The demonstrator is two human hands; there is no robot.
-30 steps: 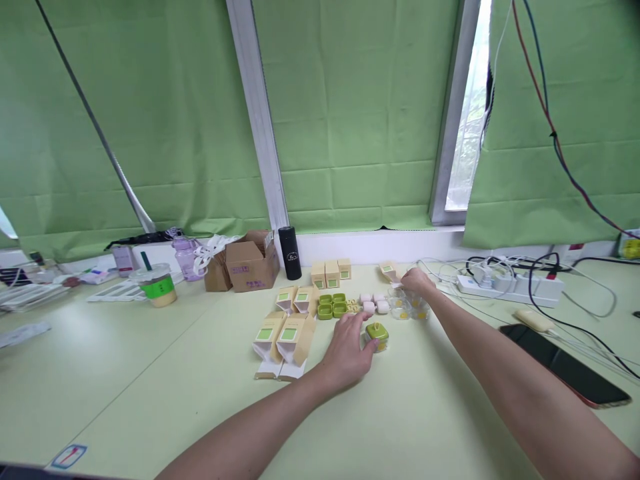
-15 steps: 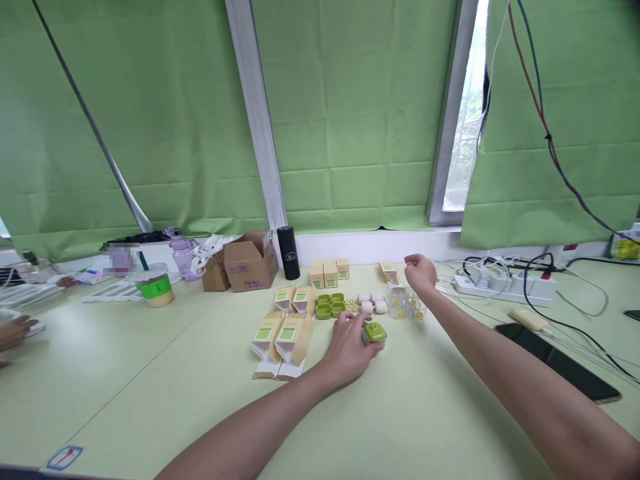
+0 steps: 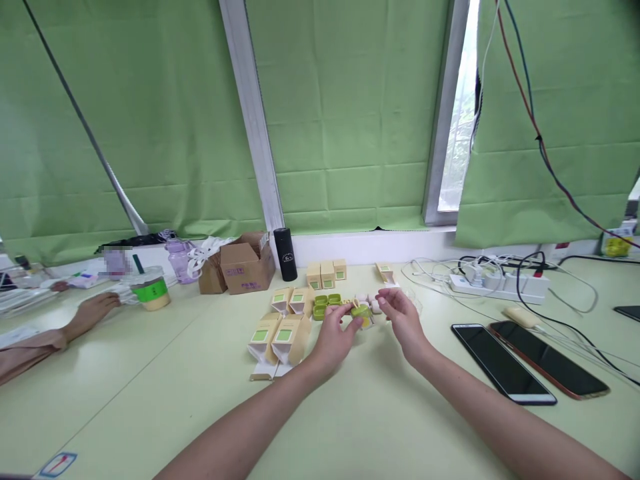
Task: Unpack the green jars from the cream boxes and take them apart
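Observation:
My left hand (image 3: 334, 339) grips a small clear container with a green lid (image 3: 361, 311), tilted between thumb and fingers. A small pale knob stands on the lid. Just to its right, my right hand (image 3: 404, 321) hovers with fingers loosely bent and thumb apart; I see nothing in it. Behind the hands are several small green square pieces (image 3: 321, 311) and pale pinkish-white blocks (image 3: 375, 307). Clear cups (image 3: 416, 301) are mostly hidden by my right hand. To the left stand several open cream cartons (image 3: 291, 331) with green labels.
Closed small cartons (image 3: 327, 275) and a black tumbler (image 3: 285, 255) stand near the wall. A cardboard box (image 3: 245, 268) is left of them. Two phones (image 3: 503, 365) and a power strip (image 3: 500, 287) with cables lie right. Another person's hand (image 3: 95, 315) is at far left.
My left hand has lifted and tilted the green-lidded container. My right hand has come back from the clear cups toward it. At left, another person's arm reaches further in.

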